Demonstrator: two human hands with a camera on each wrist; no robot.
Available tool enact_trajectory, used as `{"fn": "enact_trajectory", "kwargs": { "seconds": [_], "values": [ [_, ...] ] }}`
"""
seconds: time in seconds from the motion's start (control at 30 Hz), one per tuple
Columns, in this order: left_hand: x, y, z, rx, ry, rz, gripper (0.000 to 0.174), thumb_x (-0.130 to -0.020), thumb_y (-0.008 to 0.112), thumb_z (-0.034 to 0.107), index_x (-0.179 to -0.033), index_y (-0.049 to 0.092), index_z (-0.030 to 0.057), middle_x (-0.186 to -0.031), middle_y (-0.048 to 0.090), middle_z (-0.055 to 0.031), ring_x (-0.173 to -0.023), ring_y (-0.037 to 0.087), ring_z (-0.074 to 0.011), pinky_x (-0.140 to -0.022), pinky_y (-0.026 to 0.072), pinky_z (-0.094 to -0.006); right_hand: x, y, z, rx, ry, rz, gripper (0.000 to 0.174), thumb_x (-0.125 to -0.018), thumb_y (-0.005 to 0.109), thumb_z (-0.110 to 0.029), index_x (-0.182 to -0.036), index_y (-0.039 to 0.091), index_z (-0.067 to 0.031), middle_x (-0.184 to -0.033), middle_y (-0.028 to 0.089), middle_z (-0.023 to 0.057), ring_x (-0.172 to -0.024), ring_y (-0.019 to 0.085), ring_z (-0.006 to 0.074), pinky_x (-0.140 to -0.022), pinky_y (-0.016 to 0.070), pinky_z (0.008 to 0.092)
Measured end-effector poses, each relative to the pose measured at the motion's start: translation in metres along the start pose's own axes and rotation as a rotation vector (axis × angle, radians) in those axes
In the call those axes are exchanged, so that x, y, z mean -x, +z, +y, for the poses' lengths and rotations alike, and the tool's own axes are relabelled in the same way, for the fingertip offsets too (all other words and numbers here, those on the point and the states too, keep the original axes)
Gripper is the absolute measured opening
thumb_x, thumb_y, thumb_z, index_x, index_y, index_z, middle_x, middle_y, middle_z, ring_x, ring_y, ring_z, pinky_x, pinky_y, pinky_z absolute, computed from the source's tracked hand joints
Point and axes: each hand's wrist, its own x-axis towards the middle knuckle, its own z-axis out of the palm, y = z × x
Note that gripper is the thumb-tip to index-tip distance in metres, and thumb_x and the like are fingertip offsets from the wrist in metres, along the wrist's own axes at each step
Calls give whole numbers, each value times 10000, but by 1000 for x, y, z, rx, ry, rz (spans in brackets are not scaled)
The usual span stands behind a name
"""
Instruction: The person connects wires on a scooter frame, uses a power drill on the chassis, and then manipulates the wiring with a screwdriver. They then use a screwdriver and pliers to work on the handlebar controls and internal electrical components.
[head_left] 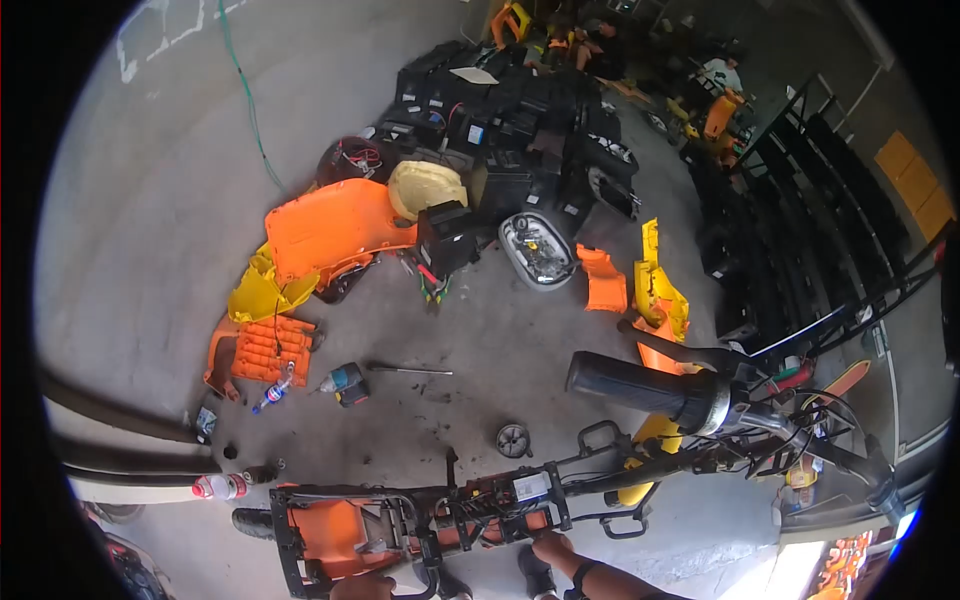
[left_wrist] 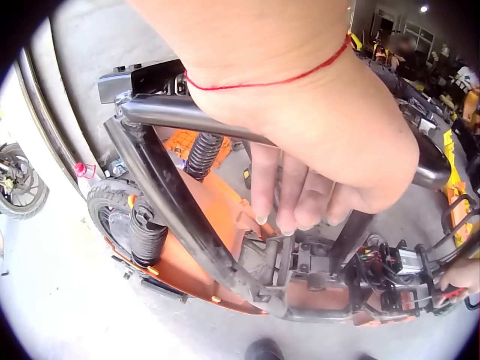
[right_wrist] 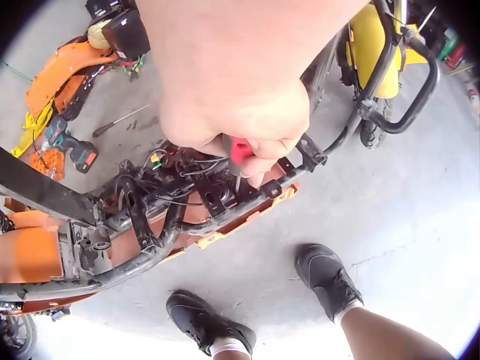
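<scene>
A black scooter frame (head_left: 430,520) with orange panels stretches across the front of the head view. Over its upper tube (left_wrist: 172,112), near the rear shock absorber (left_wrist: 202,154), my left hand (left_wrist: 330,165) lies with the fingers curled round the tube. My right hand (right_wrist: 240,124) grips the red handle of a screwdriver (right_wrist: 239,150), its thin metal shaft pointing down into the middle of the frame among wires and brackets. The screwdriver's tip is hidden by the frame. A silver box (head_left: 531,486) with wiring sits near the right hand in the head view.
The handlebar (head_left: 640,390) juts out at right. On the floor lie a cordless drill (head_left: 347,384), a long screwdriver (head_left: 410,369), a small wheel (head_left: 513,440) and bottles. Orange panels (head_left: 335,225) and black boxes (head_left: 500,130) are heaped behind; two people sit farther back.
</scene>
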Motion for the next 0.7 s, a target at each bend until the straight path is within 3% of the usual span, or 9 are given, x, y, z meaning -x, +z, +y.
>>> {"fn": "enact_trajectory", "kwargs": {
  "seconds": [0.07, 0.13, 0.17, 0.27, 0.33, 0.5, 0.6, 0.63, 0.7],
  "values": [
    [-4, -11, -3, 177, -49, -123, 236, -741, 593, 222, -934, 696, 133, -987, 696, -124, -986, 651, -294, -832, 526, -458, 28, -23, -20, 16, 81, 22, 233, -811, 545, -172, -959, 688, -63, -926, 696, 183, -875, 691, 322, -700, 555, 450],
    [-1, 33, -7, -1, 33, 145, 223, -731, 598, 210, -913, 698, 130, -981, 696, -127, -964, 657, -292, -828, 527, -455, 35, -44, -30, 275, -165, -105, 186, -786, 565, -146, -873, 700, -52, -892, 704, 147, -869, 694, 301, -720, 559, 422],
    [-2, 31, -11, -193, 193, 535, 218, -731, 599, 195, -914, 697, 126, -965, 695, -128, -947, 659, -292, -821, 526, -459, 35, -40, -22, 436, -374, -13, 130, -755, 607, -135, -800, 705, -63, -825, 701, 103, -839, 689, 273, -737, 553, 383],
    [-9, 12, -16, -154, 156, 434, 218, -731, 598, 192, -913, 696, 124, -969, 694, -129, -949, 658, -293, -821, 526, -456, 9, -23, -1, 722, -849, 163, 120, -754, 603, -135, -785, 696, -64, -762, 682, 71, -810, 676, 253, -702, 552, 374],
    [-2, 0, -10, -91, 100, 301, 217, -731, 597, 189, -913, 696, 122, -973, 693, -130, -951, 656, -294, -821, 526, -454, 5, -34, -1, 672, -952, 271, 127, -761, 583, -142, -764, 685, -66, -728, 666, 67, -789, 665, 246, -680, 550, 368],
    [-12, -40, 2, 27, 8, -16, 216, -731, 595, 182, -911, 696, 118, -983, 691, -132, -955, 653, -296, -822, 526, -448, 13, -70, -25, 241, -329, 19, 230, -824, 588, -242, -966, 675, -84, -1029, 686, 134, -952, 676, 291, -701, 558, 396],
    [-13, -49, 9, 103, -69, -207, 215, -731, 594, 178, -910, 695, 116, -989, 689, -133, -957, 651, -298, -823, 527, -444, 2, -59, -13, 81, -161, 118, 300, -842, 563, -301, -931, 673, -36, -964, 707, 154, -808, 707, 273, -673, 566, 401],
    [-16, -18, 0, 98, -64, -215, 215, -731, 594, 178, -910, 695, 116, -989, 689, -133, -957, 651, -298, -823, 527, -444, 2, -67, -14, -98, 8, -27, 313, -853, 544, -307, -893, 671, -24, -871, 708, 149, -711, 701, 260, -628, 566, 390],
    [-18, 56, -26, 195, -51, 29, 231, -730, 600, 168, -933, 694, 108, -1009, 680, -146, -971, 643, -301, -824, 529, -425, 8, -72, -24, -427, 280, -191, 352, -859, 517, -312, -793, 661, 2, -637, 677, 124, -526, 670, 222, -503, 548, 335]
  ]
}}
